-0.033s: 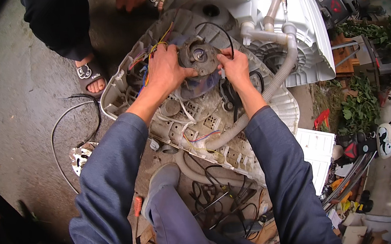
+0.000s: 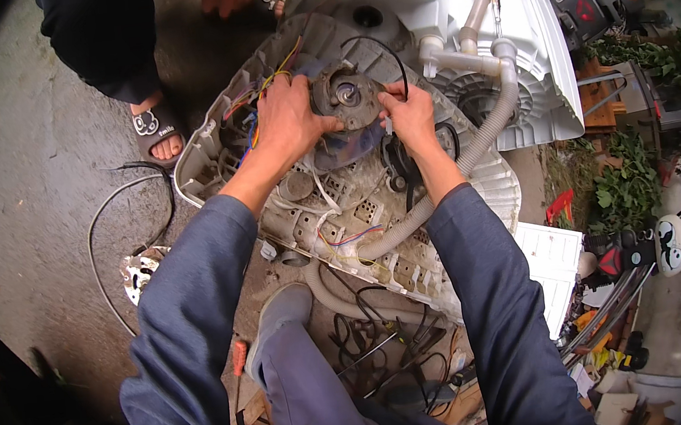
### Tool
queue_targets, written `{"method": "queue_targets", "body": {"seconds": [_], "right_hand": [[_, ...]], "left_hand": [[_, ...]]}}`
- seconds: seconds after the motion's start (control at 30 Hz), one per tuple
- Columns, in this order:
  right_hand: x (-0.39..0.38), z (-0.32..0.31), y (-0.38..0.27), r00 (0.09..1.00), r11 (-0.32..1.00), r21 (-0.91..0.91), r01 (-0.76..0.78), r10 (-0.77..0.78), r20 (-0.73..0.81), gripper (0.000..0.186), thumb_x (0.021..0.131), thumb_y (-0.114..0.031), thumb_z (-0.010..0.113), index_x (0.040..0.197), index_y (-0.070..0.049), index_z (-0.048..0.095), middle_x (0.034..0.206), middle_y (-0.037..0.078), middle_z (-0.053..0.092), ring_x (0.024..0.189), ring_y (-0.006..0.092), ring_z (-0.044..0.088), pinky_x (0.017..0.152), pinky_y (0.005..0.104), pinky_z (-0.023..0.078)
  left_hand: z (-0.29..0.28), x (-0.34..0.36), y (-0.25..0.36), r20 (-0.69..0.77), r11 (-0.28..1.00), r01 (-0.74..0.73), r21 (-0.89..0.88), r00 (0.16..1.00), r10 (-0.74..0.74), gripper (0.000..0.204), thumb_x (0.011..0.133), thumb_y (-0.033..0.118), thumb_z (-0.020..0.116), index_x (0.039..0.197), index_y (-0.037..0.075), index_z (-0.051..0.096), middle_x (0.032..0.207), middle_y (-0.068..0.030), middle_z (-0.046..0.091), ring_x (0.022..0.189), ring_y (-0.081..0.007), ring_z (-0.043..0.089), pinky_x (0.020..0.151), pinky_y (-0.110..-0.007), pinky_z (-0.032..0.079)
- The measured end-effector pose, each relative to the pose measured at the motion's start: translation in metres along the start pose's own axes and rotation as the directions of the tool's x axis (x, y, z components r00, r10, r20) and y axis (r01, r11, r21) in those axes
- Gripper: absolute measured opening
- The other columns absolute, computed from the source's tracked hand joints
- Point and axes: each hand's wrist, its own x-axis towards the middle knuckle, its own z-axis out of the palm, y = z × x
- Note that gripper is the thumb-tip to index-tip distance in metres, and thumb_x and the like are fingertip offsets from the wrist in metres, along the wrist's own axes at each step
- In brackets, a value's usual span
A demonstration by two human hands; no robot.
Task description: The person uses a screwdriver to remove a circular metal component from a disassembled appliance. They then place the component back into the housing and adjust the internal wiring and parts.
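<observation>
A round grey motor [image 2: 349,97] with a shaft at its centre sits over the upturned, dirty plastic washing machine base [image 2: 402,266]. My left hand [image 2: 288,121] is wrapped round the motor's left side, its thumb along the near rim and its other fingers partly hidden. At the right rim, my right hand [image 2: 409,112] is closed in a pinch. A thin black cable [image 2: 385,48] arcs over the motor and runs into those fingers; their exact grip is partly hidden. Yellow, red and blue wires [image 2: 252,130] lie beside my left hand.
A white machine housing [image 2: 544,107] with a grey drain hose [image 2: 490,130] stands at the far right. Another person's sandalled foot [image 2: 164,141] is at the left. Tangled cables [image 2: 364,337] and an orange-handled tool [image 2: 241,356] lie around my shoe [image 2: 285,314].
</observation>
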Motion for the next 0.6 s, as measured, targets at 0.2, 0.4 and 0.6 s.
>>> {"method": "queue_targets", "body": {"seconds": [0.2,0.4,0.6], "right_hand": [[-0.006,-0.008,-0.031,0.994,0.989,0.11,0.095,-0.089,-0.063,0.024,0.091,-0.004,0.072,0.113,0.006,0.072,0.087,0.009,0.073,0.064,0.0133,0.066,0.055,0.03,0.057],[-0.027,-0.03,-0.079,0.991,0.947,0.292,0.132,-0.137,-0.001,0.041,0.09,0.002,0.065,0.13,0.01,0.063,0.077,0.004,0.063,0.06,0.0106,0.06,0.053,0.0287,0.057],[-0.066,-0.02,-0.076,0.992,0.897,0.431,0.101,-0.125,0.029,0.033,0.092,0.002,0.067,0.125,0.009,0.063,0.081,0.006,0.064,0.061,0.0112,0.061,0.054,0.028,0.056]], "left_hand": [[-0.008,0.011,-0.005,-0.03,0.918,-0.064,-0.392,0.998,0.057,0.077,0.071,0.025,0.095,0.134,-0.002,0.061,0.111,-0.0205,0.071,0.108,-0.0331,0.068,0.09,-0.043,0.054],[-0.048,0.015,0.03,0.255,0.396,0.225,-0.89,0.967,0.024,0.066,0.093,0.007,0.081,0.148,-0.006,0.047,0.109,-0.0095,0.074,0.094,-0.0152,0.071,0.086,-0.029,0.058],[-0.048,-0.001,0.046,0.269,0.124,0.282,-0.952,0.957,-0.11,0.06,0.098,0.017,0.078,0.144,-0.007,0.049,0.118,-0.0119,0.074,0.108,-0.0178,0.072,0.093,-0.03,0.059]]}}
